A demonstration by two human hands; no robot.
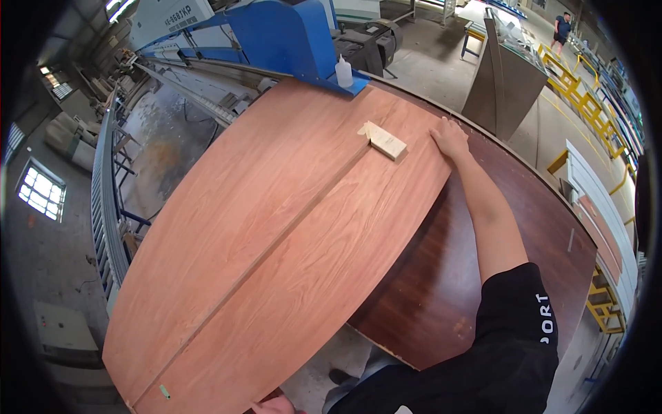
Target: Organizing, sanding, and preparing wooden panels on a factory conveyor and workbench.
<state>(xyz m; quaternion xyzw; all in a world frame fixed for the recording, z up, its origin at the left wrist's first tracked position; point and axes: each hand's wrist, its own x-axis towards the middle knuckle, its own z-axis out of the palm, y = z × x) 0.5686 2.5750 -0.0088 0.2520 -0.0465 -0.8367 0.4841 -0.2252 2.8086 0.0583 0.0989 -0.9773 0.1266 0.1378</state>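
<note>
Two long reddish-brown veneer sheets (pixel 276 228) lie side by side on a darker brown board (pixel 483 276), with a seam between them. My right hand (pixel 448 138) rests flat on the far right edge of the right sheet, fingers spread, holding nothing. A small pale wooden block (pixel 385 141) with a strip of tape sits on the sheet just left of that hand. My left hand (pixel 272 405) shows only partly at the bottom edge, near the sheets' near end; its grip is not visible.
A blue machine (pixel 276 34) stands at the sheets' far end, with a white squeeze bottle (pixel 343 72) on its ledge. A roller conveyor (pixel 107 207) runs along the left. A grey cabinet (pixel 503 76) and yellow railings stand at right. Another person (pixel 562 31) stands far back.
</note>
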